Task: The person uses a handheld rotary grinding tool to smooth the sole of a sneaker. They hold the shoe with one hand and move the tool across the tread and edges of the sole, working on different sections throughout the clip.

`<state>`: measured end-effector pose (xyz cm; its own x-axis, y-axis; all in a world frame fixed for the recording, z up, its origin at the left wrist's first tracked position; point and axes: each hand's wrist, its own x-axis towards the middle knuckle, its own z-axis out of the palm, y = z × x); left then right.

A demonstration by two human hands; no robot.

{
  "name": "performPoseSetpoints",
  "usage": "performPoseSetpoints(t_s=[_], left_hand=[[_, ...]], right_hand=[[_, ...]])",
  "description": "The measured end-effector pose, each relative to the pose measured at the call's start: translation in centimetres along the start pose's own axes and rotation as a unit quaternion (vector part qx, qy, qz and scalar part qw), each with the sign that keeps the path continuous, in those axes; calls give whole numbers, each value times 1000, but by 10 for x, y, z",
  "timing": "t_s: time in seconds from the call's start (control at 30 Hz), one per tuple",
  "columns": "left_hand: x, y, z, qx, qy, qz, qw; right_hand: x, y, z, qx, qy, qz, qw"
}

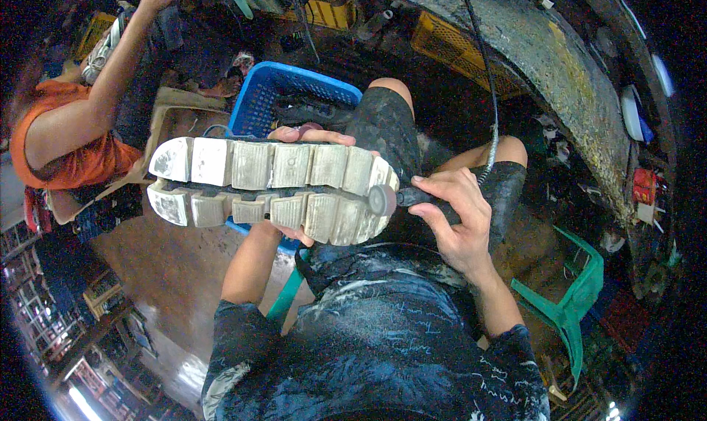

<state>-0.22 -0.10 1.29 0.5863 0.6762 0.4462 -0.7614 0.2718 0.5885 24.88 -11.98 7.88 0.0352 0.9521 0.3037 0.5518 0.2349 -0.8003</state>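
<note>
A shoe [291, 167] is held sole up across the middle of the view, its thick off-white sole cut into ribbed blocks with a dark groove along the centre. My left hand [315, 135] grips it from beneath; some fingers show along its far edge, and the palm is hidden behind the sole. In my right hand [462, 213] is a black rotary grinder handpiece [417, 197], pinched between thumb and fingers. Its small round grinding wheel [381, 199] is at the sole's right end and appears to touch it. A cable with a spring sleeve [491, 152] runs up from the tool.
A blue plastic basket [254, 90] with dark items stands beyond the shoe. To the left sits another person in orange [77, 134], one arm raised. A green plastic chair [578, 296] is at right, a worn workbench [545, 46] at upper right, with yellow crates [449, 46] beneath.
</note>
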Motion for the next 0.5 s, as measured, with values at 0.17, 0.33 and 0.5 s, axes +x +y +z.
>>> performPoseSetpoints(t_s=[0.17, 0.33, 0.5], left_hand=[[-3, -3, -2, 30, 3, 23, 999], [-3, -4, -2, 51, 15, 30, 998], [-6, -9, -3, 35, 14, 38, 999]], right_hand=[[4, 4, 2, -5, 36, -1, 999], [3, 5, 4, 11, 28, -6, 1000], [1, 1, 2, 5, 8, -2, 1000]])
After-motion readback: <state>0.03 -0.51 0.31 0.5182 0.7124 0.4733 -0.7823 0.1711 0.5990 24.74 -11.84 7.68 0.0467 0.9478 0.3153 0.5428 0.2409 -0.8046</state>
